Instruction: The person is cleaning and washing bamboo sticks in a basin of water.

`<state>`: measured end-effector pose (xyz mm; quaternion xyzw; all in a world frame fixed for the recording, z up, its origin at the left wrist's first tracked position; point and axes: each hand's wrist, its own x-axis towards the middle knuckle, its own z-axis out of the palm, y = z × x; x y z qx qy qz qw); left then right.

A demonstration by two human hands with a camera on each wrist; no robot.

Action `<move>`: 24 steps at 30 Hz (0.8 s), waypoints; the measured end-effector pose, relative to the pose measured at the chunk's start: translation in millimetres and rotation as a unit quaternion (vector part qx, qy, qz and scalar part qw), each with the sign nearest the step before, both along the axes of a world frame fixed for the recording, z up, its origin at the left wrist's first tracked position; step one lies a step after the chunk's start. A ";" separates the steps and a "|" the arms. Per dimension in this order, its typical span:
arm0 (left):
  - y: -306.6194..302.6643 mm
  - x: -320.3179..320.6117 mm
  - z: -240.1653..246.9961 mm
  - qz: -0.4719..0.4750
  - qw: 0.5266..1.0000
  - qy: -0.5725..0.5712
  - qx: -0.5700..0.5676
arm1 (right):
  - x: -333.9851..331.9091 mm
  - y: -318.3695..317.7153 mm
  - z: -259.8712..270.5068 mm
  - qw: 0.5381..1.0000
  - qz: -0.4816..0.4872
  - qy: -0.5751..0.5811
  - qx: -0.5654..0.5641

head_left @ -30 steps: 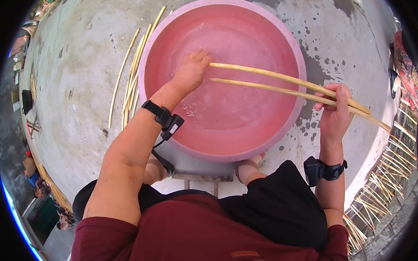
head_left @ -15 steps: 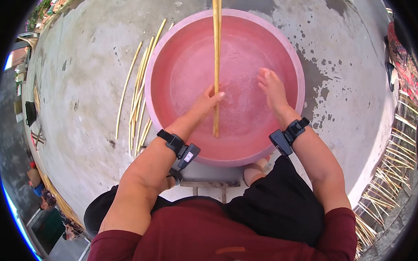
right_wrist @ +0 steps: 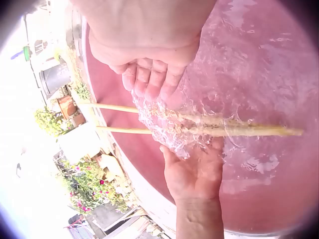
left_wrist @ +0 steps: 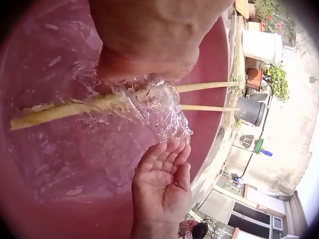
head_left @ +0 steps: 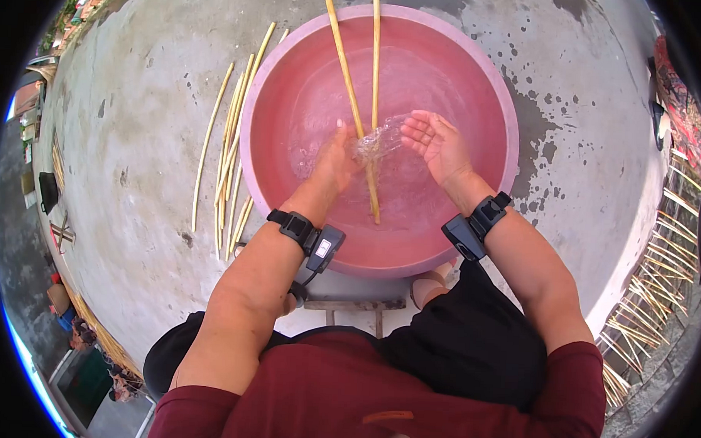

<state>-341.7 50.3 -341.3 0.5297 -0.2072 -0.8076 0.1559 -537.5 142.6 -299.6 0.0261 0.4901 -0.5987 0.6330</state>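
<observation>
Two pale peeled sticks (head_left: pixel 345 64) lean over the far rim of a round pink basin (head_left: pixel 510 147) of water, their near ends together in it. My left hand (head_left: pixel 336 158) is beside the sticks at their left, palm turned inward; in the right wrist view its fingers lie partly behind splashing water, and whether they touch the sticks is unclear. Right of the sticks, my right hand (head_left: pixel 439 147) is raised with fingers loosely bent and nothing held. Water splashes over the sticks between both hands, seen also in the left wrist view beside the right hand (left_wrist: pixel 162 191).
Several sticks (head_left: pixel 209 144) lie on the concrete ground (head_left: pixel 149 135) left of the basin. Many more sticks (head_left: pixel 649 303) lie in a row at the far right. A small stool (head_left: pixel 354 305) stands at the basin's near side.
The right hand let go of the sticks and came over the basin. The sticks swung from sideways to pointing away, then spread apart at their far ends. Water now splashes between the hands.
</observation>
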 end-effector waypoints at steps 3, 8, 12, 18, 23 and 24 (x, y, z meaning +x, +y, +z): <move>-29.2 12.5 -4.4 0.076 0.997 -0.004 0.008 | -29.9 3.3 -12.5 0.974 -0.088 0.191 0.086; -32.3 -8.0 5.6 0.097 0.995 -0.009 0.019 | 0.6 14.9 -64.0 0.961 -0.082 0.213 0.156; -16.7 -44.8 40.6 -0.057 0.988 0.092 -0.111 | 12.2 -9.7 -3.0 0.995 -0.006 -0.101 -0.026; -41.3 -63.7 89.3 -0.210 0.947 0.088 -0.225 | -6.1 -17.3 50.4 0.973 0.046 0.204 -0.094; -25.3 -67.8 112.5 -0.318 0.898 0.101 -0.285 | -10.4 -27.9 119.5 0.932 0.008 0.286 -0.224; -19.0 -68.6 118.1 -0.332 0.890 0.095 -0.297 | -10.8 -30.8 130.9 0.925 0.006 0.294 -0.240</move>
